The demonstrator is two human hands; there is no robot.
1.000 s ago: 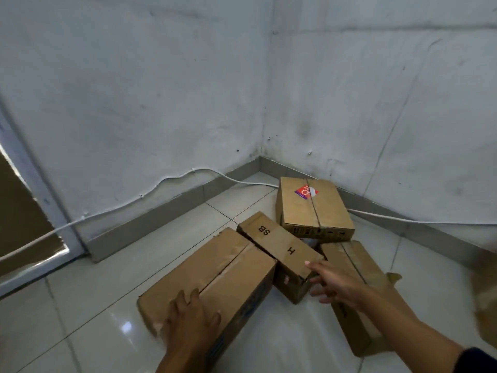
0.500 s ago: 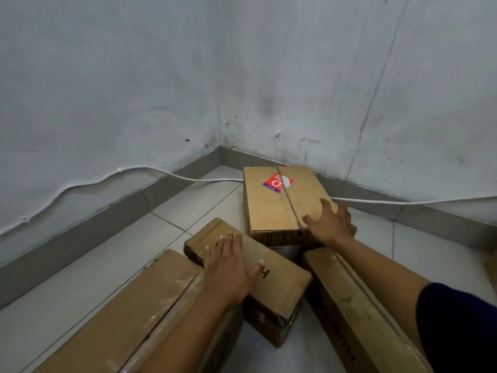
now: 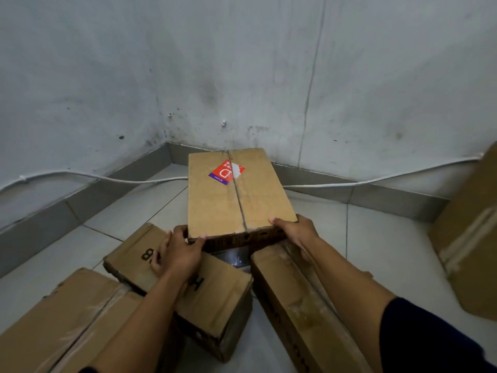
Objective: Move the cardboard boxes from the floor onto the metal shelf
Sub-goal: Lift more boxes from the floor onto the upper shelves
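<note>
Cardboard boxes number five, none shelved yet; no metal shelf shows. Left of the stickered box [image 3: 236,192] lie a taped box [image 3: 67,319] and a lettered box [image 3: 215,297]. The left hand [image 3: 178,254] and right hand [image 3: 295,231] each grip the stickered box's near corners, likely starting the lift. Right of it lie a long box [image 3: 301,313] and an edge box [image 3: 473,238].

Lettered box [image 3: 185,289] and long box [image 3: 301,310] crowd the front.
</note>
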